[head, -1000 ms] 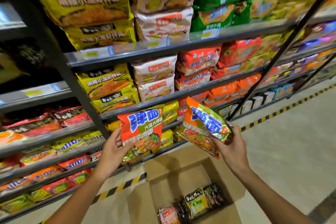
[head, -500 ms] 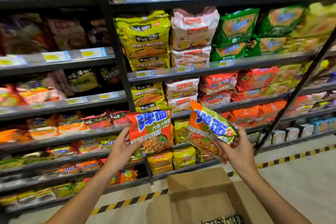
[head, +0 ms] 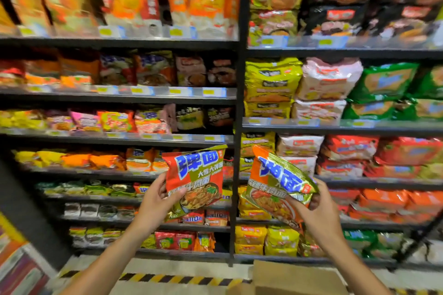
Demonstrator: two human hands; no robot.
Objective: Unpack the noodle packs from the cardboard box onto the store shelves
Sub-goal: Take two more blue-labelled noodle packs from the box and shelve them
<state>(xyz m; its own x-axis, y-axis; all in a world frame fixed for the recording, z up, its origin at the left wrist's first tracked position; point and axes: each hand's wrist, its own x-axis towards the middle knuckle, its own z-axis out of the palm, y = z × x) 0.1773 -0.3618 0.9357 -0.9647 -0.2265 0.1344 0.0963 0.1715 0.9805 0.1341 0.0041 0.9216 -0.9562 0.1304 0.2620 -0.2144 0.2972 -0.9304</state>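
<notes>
My left hand (head: 157, 201) grips an orange-red noodle pack with blue lettering (head: 196, 175) by its lower left edge, held upright in front of the shelves. My right hand (head: 316, 211) holds a second, matching noodle pack (head: 275, 182) tilted to the right, fingers curled round its lower right corner. Both packs hang at mid height in front of the black shelf upright (head: 236, 175). Only the top flap of the cardboard box (head: 294, 278) shows at the bottom edge; its inside is out of view.
Black store shelves (head: 119, 98) filled with noodle packs rise in several tiers on both sides of the upright. A yellow-and-black floor stripe (head: 167, 279) runs along the shelf base. A dark slanted post (head: 26, 211) stands at the left.
The view has tilted upward, so higher shelves show and the box has dropped almost out of sight. Both hands keep their packs in much the same pose.
</notes>
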